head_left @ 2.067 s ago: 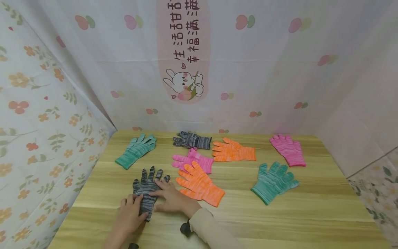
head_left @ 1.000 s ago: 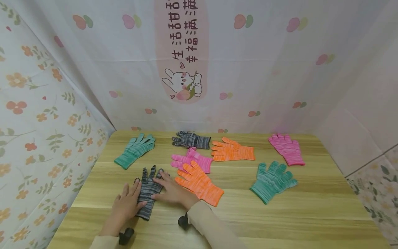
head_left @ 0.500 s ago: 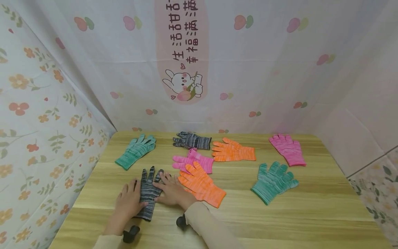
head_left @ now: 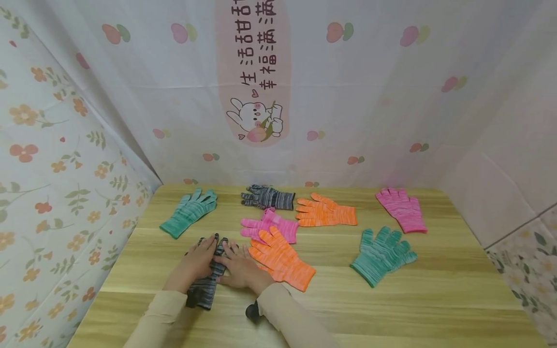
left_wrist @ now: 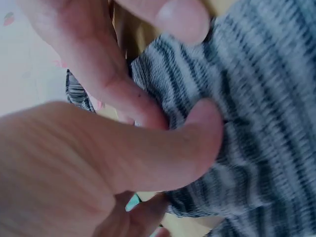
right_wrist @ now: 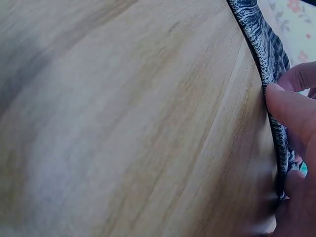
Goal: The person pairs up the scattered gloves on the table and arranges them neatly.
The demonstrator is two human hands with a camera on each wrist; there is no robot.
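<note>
A grey-and-black striped knit glove (head_left: 211, 289) lies flat at the front left of the table, its cuff toward the person. My left hand (head_left: 197, 263) rests across its finger end, with extended fingers reaching over the glove's fingers. In the left wrist view the thumb (left_wrist: 197, 143) presses on the striped knit (left_wrist: 271, 98). From the other side, my right hand (head_left: 243, 268) touches the glove's right edge with spread fingers. The right wrist view has that thumb (right_wrist: 286, 106) against the glove's edge (right_wrist: 261, 54). Part of the glove is hidden under both hands.
An orange glove (head_left: 285, 261) lies just right of my right hand, overlapping a pink one (head_left: 283, 227). Behind are another striped glove (head_left: 271, 197) and orange glove (head_left: 332, 213). Green gloves (head_left: 189, 212) (head_left: 383, 256) and a pink glove (head_left: 402, 210) lie farther out.
My left hand has moved forward and right, from the glove's left side onto its finger end. The right hand stays at the right edge; the near orange glove has shifted slightly right.
</note>
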